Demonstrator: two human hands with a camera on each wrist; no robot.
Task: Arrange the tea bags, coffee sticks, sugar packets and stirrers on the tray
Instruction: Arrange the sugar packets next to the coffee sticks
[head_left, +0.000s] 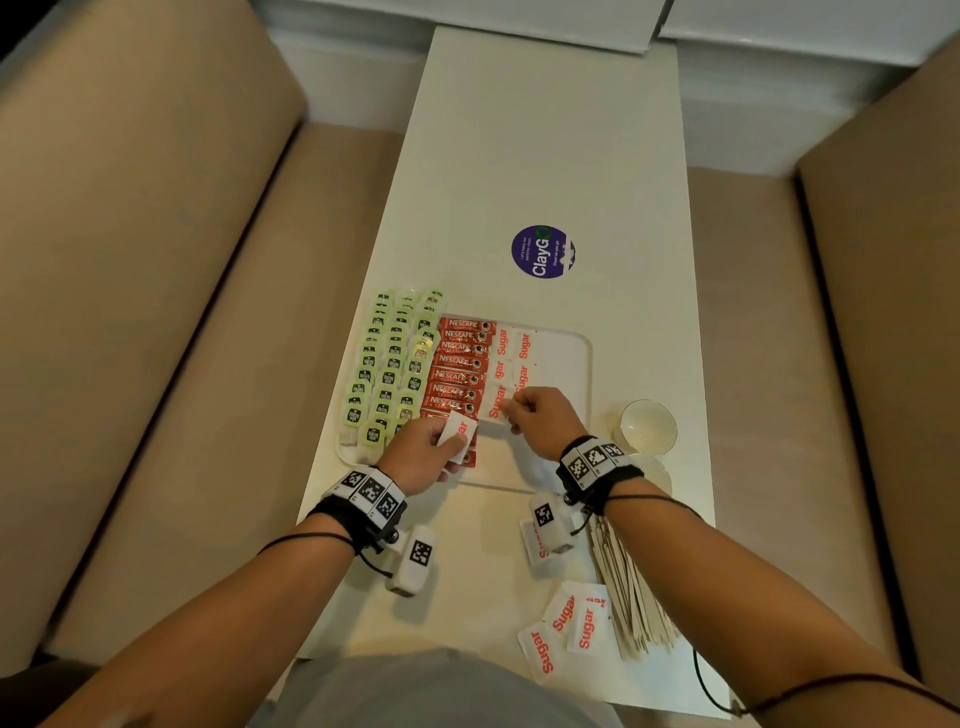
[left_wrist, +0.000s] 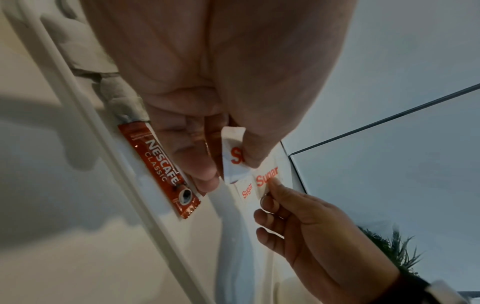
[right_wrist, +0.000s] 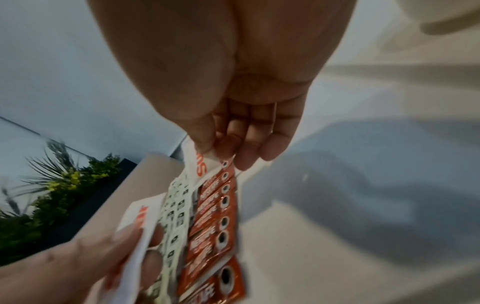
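Note:
On the white tray (head_left: 566, 343), green tea bags (head_left: 389, 364) fill the left, red coffee sticks (head_left: 457, 364) the middle, and white sugar packets (head_left: 511, 353) lie beside them. My left hand (head_left: 441, 441) hovers over the tray's near edge and pinches a sugar packet (left_wrist: 232, 152) between thumb and fingers. My right hand (head_left: 514, 408) pinches the corner of another sugar packet (head_left: 496, 408) lying next to the coffee sticks (right_wrist: 215, 226). Loose sugar packets (head_left: 563, 623) and a bundle of pale stirrers (head_left: 628, 587) lie on the table near me.
A narrow white table (head_left: 545, 156) runs between two tan sofas (head_left: 130, 260). Right of the tray stands a small clear glass bowl (head_left: 648, 426). A round purple sticker (head_left: 543, 252) sits beyond the tray. The tray's right part shows bare surface.

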